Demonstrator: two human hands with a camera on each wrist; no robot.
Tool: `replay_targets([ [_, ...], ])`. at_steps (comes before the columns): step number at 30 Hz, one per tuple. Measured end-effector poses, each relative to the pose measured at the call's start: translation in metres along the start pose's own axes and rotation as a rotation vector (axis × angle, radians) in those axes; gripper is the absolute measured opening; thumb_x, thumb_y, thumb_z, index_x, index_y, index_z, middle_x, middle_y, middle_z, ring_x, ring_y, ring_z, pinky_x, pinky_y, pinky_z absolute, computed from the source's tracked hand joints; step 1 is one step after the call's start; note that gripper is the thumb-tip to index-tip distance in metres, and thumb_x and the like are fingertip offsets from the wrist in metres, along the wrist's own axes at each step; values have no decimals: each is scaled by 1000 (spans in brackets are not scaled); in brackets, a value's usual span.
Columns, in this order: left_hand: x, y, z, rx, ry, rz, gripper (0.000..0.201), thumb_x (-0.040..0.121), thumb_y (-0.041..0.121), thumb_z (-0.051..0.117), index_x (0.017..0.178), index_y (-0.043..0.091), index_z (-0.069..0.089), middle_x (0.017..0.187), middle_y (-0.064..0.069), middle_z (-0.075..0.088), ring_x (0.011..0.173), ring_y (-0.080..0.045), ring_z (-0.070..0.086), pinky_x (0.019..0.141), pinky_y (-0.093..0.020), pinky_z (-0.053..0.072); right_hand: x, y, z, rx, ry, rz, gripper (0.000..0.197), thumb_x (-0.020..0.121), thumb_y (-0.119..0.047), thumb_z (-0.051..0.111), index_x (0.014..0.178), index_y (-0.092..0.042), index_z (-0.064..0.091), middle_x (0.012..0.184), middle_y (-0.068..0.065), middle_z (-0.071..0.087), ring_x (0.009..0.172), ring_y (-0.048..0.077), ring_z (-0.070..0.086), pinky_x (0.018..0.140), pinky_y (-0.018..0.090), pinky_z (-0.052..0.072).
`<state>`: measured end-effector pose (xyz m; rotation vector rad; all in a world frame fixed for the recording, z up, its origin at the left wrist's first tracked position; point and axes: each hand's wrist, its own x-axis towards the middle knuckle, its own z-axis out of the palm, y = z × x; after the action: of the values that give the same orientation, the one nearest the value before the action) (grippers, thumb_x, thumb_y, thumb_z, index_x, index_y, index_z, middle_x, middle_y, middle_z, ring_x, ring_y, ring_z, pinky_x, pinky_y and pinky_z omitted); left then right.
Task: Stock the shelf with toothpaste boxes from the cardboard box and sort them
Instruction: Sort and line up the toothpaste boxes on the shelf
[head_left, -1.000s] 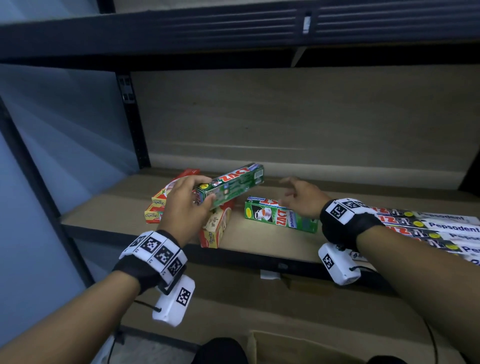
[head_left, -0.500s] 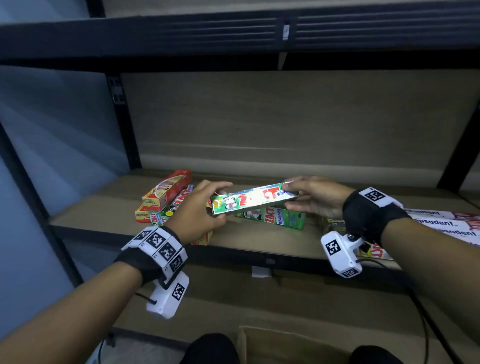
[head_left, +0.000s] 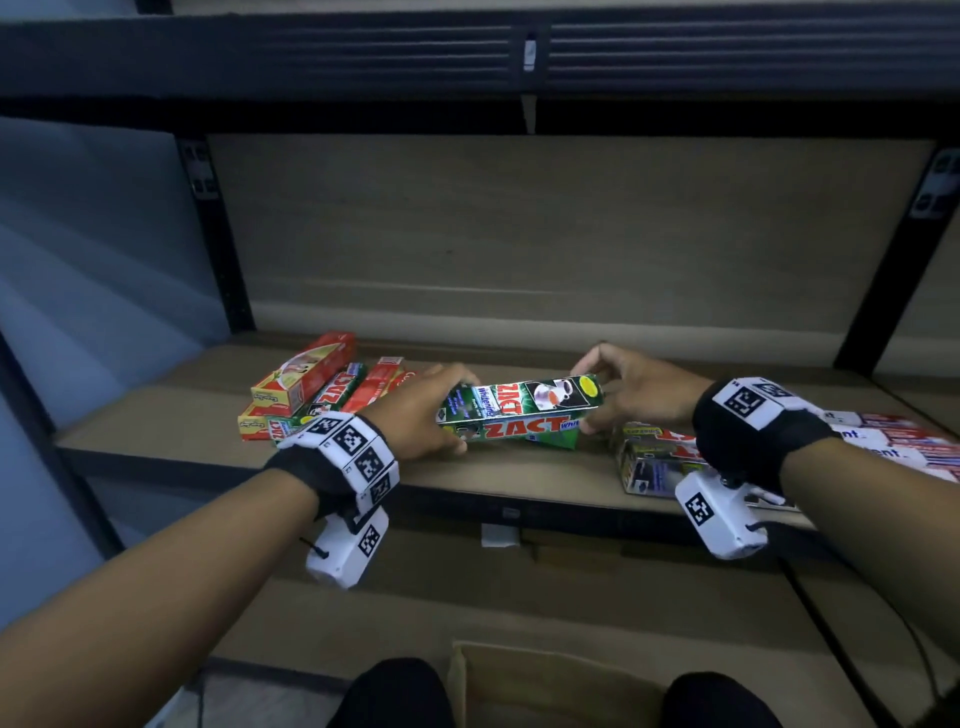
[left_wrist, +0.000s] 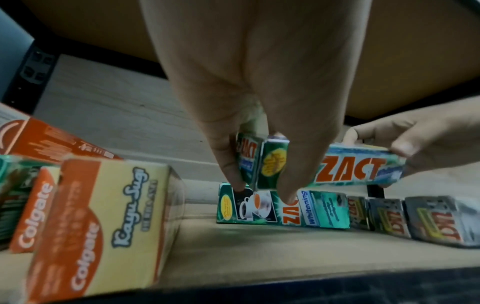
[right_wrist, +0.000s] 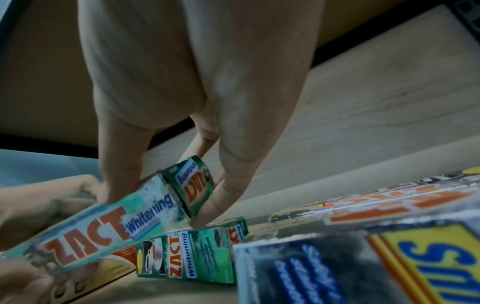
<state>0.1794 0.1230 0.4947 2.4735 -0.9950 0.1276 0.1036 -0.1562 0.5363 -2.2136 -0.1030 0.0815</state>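
Note:
A green ZACT toothpaste box (head_left: 519, 405) (left_wrist: 350, 170) (right_wrist: 85, 234) hangs level just above the wooden shelf (head_left: 156, 415), held at both ends. My left hand (head_left: 457, 410) (left_wrist: 261, 189) pinches its left end between thumb and fingers. My right hand (head_left: 592, 397) (right_wrist: 161, 205) pinches its right end the same way. Directly under it a second green ZACT box (left_wrist: 283, 207) (right_wrist: 192, 255) lies flat on the shelf; in the head view the held box hides most of it. Whether the two boxes touch I cannot tell.
Red and yellow Colgate boxes (head_left: 301, 374) (left_wrist: 103, 216) lie jumbled at the left with another green ZACT box among them. Grey ZACT boxes (head_left: 649, 462) (left_wrist: 428, 220) sit right of centre, white Pepsodent boxes (head_left: 893, 441) further right. A cardboard box (head_left: 545, 686) stands below. Another shelf hangs overhead.
My left hand held the green box alone while the right touched the lying box. The right hand then took the other end, and the box has come down over the lying one.

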Motion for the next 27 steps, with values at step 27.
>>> replay_targets([
  [27, 20, -3, 15, 279, -172, 42, 63, 81, 24, 79, 136, 25, 47, 134, 0, 46, 122, -19, 46, 101, -31, 40, 22, 20, 48, -760, 165, -49, 50, 66, -35, 88, 105, -29, 58, 113, -1, 57, 106, 22, 53, 77, 30, 44],
])
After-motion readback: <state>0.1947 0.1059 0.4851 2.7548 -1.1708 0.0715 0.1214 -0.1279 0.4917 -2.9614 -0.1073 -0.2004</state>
